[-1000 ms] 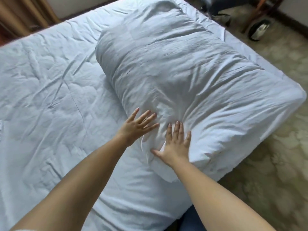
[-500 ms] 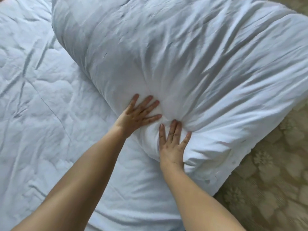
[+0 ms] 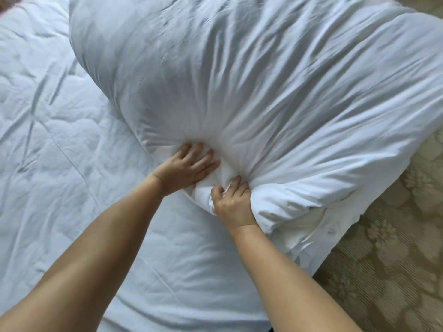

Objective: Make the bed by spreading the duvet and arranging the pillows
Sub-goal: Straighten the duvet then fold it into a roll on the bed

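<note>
A thick white duvet (image 3: 251, 87) lies folded into a bulky bundle on the right half of the bed, its near end overhanging the bed's right edge. My right hand (image 3: 231, 203) is closed around a bunch of fabric at the bundle's near edge. My left hand (image 3: 189, 167) presses into the duvet just to the left, fingers spread and dug into the cloth. Creases fan out from both hands. No pillows are in view.
The wrinkled white sheet on the mattress (image 3: 55, 164) fills the left and near part of the view. A beige patterned carpet (image 3: 388, 271) shows at the lower right beside the bed.
My right hand went from lying flat on the duvet to gripping a bunch of its fabric. My left hand pressed deeper. The view moved closer to the bundle.
</note>
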{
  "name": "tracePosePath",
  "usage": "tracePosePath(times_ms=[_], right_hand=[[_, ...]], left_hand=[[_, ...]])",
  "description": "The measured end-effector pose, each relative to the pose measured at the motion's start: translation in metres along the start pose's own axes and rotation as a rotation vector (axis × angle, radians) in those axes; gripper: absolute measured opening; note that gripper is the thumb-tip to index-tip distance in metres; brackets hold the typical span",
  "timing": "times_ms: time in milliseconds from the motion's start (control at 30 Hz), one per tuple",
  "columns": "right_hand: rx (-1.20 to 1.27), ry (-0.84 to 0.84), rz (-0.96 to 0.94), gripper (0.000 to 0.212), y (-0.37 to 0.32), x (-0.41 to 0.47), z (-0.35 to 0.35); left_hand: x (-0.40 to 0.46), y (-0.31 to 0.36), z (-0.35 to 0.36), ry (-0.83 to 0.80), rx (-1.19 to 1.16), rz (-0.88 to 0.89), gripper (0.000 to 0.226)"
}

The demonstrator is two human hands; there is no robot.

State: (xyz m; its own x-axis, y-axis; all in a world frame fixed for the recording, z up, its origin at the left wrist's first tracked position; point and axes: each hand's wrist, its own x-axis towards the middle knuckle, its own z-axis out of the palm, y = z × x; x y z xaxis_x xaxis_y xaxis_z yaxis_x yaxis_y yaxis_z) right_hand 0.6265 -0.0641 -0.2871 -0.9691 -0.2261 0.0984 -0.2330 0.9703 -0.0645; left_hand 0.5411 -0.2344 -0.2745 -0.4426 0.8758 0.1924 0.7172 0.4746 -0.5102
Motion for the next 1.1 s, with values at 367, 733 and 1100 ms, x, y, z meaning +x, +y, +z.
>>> tracePosePath(times_ms=[367,733,1100], right_hand=[[-0.099,-0.004,-0.020,0.045,0.000,-0.005,-0.040],[-0.293,-0.128,0.005,0.026,-0.032,-0.047,-0.086],[-0.220,-0.342,0.009,0.022,-0.147,-0.149,-0.095]], left_hand=[[0.029,0.001,-0.054,-0.432,-0.172,-0.225,0.026],[0.008,0.009,-0.136,-0.591,-0.134,-0.174,0.017],[-0.112,0.054,-0.198,-0.772,-0.160,-0.118,0.033]])
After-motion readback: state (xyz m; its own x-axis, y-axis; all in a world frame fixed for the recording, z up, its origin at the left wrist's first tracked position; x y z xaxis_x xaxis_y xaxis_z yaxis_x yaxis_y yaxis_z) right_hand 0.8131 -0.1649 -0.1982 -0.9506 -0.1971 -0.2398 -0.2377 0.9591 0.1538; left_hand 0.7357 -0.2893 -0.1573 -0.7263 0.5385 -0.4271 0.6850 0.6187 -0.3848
